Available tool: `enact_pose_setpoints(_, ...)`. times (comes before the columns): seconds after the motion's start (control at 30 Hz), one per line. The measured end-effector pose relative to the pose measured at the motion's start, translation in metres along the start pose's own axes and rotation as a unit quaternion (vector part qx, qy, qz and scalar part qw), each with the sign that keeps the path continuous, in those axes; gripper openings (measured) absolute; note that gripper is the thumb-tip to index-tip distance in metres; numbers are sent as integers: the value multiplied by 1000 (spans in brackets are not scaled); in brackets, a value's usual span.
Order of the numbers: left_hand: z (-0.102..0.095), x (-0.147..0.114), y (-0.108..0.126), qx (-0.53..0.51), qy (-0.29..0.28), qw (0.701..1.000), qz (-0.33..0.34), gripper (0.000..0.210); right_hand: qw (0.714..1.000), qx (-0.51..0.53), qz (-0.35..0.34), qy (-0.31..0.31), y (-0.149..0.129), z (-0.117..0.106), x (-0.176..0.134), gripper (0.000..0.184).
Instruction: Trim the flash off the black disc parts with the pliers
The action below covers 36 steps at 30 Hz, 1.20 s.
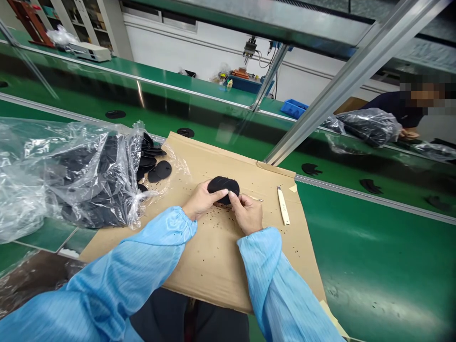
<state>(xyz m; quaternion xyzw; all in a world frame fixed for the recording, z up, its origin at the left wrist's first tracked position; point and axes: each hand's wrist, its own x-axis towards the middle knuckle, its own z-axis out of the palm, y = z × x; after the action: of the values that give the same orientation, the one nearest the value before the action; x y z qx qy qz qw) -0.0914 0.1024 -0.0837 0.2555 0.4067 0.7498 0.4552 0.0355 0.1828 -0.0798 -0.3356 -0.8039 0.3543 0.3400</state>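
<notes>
Over the cardboard sheet, a black round flat pad (223, 186) is held up between both hands. My left hand (200, 199) pinches its left side, the thumb lying across the near face. My right hand (248, 212) grips the lower right edge with thumb and fingers. A thin pale stick-like tool (255, 198) pokes out past my right hand; I cannot tell whether it is held or lies on the cardboard. Small black crumbs are scattered below the pad. To the right lies a cream-handled utility knife (283, 206).
A clear plastic bag (96, 180) full of black pads stands at the left, with several loose pads (160, 171) by its mouth. Beneath the work is the cardboard (213, 266). Beyond it, a green conveyor belt (228, 128) carries black pieces. A metal post (342, 90) slants up; a co-worker (395, 109) bends at right.
</notes>
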Motion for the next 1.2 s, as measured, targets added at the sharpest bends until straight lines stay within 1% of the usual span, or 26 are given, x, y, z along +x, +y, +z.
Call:
enact_pose_setpoints(0.13,1,-1,4,-33,5,999,-31,49,1000,-9,-5,-7,-3,-2,2,51)
enact_pose_setpoints(0.2,2,-3,6,-38,-5,998,-43,48,999,4,-16,-52,-4,-5,3,49)
enact_pose_setpoints(0.3,2,-4,10,-38,-21,998,-51,44,989,35,-46,-137,-3,-9,3,52)
enact_pose_setpoints(0.37,2,-5,11,-41,-27,997,-55,43,984,54,-53,-158,-1,-10,4,53)
enact_pose_setpoints(0.53,2,-5,12,-52,-42,996,-62,43,985,73,-50,-149,1,-12,3,49)
enact_pose_setpoints(0.67,2,-4,12,-57,-42,995,-67,44,988,57,-55,-135,3,-8,3,48)
enact_pose_setpoints(0.73,1,-3,11,-60,-33,995,-66,44,990,48,-54,-118,2,-5,2,48)
enact_pose_setpoints(0.8,1,-2,10,-71,-12,995,-65,45,993,54,-52,-87,1,-2,0,44)
enact_pose_setpoints(0.87,0,-1,9,-84,10,994,-73,47,992,95,-48,-61,-1,0,-2,36)
enact_pose_setpoints(0.9,-1,0,9,-86,17,992,-86,47,989,126,-50,-59,-1,1,-4,35)
enact_pose_setpoints(0.97,-2,0,10,-84,22,988,-124,42,979,179,-73,-66,-1,3,-6,37)
enact_pose_setpoints(1.0,-2,0,11,-82,22,986,-142,40,975,189,-92,-73,-1,3,-7,37)
enact_pose_setpoints(1.07,-2,0,12,-81,15,983,-162,35,972,174,-136,-79,2,4,-8,36)
enact_pose_setpoints(1.1,-2,-1,13,-81,4,983,-162,34,972,159,-154,-74,3,4,-8,35)
enact_pose_setpoints(1.2,-2,-3,13,-70,-42,985,-150,38,975,114,-185,-38,5,4,-8,28)
